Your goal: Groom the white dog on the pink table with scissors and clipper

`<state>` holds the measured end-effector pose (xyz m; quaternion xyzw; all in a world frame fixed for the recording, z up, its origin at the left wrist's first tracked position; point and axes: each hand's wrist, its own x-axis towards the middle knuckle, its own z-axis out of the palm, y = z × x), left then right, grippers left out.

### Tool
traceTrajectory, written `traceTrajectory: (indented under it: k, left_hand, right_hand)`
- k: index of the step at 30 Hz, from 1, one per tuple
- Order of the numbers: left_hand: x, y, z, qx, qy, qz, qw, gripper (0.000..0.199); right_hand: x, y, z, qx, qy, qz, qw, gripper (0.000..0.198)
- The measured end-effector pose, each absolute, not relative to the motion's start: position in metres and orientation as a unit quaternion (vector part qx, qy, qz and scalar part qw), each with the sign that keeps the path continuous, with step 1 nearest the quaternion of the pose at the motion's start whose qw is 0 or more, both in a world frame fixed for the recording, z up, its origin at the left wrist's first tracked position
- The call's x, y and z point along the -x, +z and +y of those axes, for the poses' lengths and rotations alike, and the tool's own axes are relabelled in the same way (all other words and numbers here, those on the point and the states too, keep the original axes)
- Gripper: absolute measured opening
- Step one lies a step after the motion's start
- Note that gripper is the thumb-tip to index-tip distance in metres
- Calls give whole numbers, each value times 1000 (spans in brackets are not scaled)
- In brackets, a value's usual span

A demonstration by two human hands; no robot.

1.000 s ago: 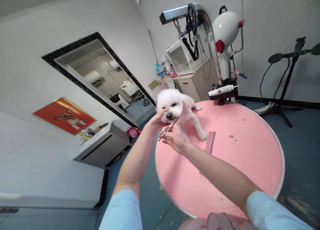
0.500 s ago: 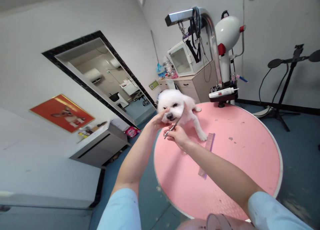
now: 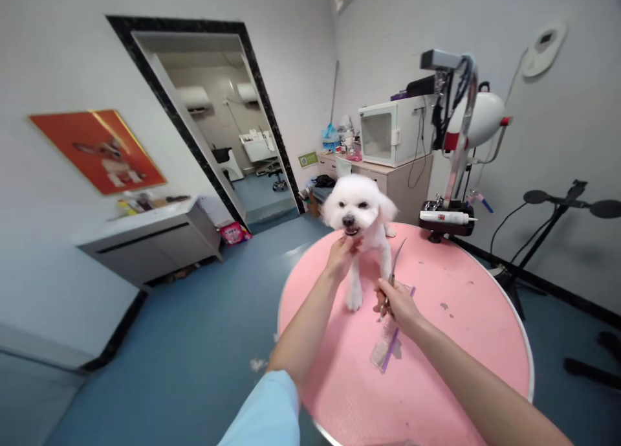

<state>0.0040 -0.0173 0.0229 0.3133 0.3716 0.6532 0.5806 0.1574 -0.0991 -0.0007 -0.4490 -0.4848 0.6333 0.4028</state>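
A fluffy white dog (image 3: 358, 193) faces me at the far side of the round pink table (image 3: 475, 290), its mouth slightly open. Under its chin, my left hand (image 3: 343, 255) holds the dog by the lower jaw, fingers partly hidden in the fur. My right hand (image 3: 398, 303) is closed around a pair of curved scissors (image 3: 398, 250), to the right of the dog's front legs. The blades point up and away from me, apart from the dog. Partly beneath that hand, a purple-edged metal comb (image 3: 385, 352) lies on the table.
A metal grooming arm (image 3: 468, 129) rises at the table's back right. Its black tray (image 3: 436, 226) carries a white tube (image 3: 444, 217). Behind stand a white dryer (image 3: 480, 119), a cabinet with a glass-doored box (image 3: 378, 135), and a black stand (image 3: 548, 219).
The scissors have moved from beside the dog's face down and right. My left hand has shifted from its muzzle to beneath the chin. The dog's head is more upright, and the view has levelled.
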Motion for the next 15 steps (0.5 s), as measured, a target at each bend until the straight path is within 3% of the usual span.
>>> traceTrajectory:
  k: [3,6,9,12,15]
  left_hand:
    - [-33,30,-17,-341,718,405,452,22]
    - [-55,24,-25,-351,729,409,422,26]
    - [-72,8,-33,-341,742,383,431,26]
    - [-82,-1,-33,-329,747,365,448,26]
    - [-87,4,-30,-316,754,346,460,28]
  right_hand:
    - [-178,24,-100,445,545,-626,337,28]
    - [-191,56,-105,413,546,-716,138,25]
    - [-197,89,-105,354,613,-703,-60,9]
    - [-198,120,-93,334,666,-643,-175,43]
    - [-193,149,-75,396,648,-611,-224,49]
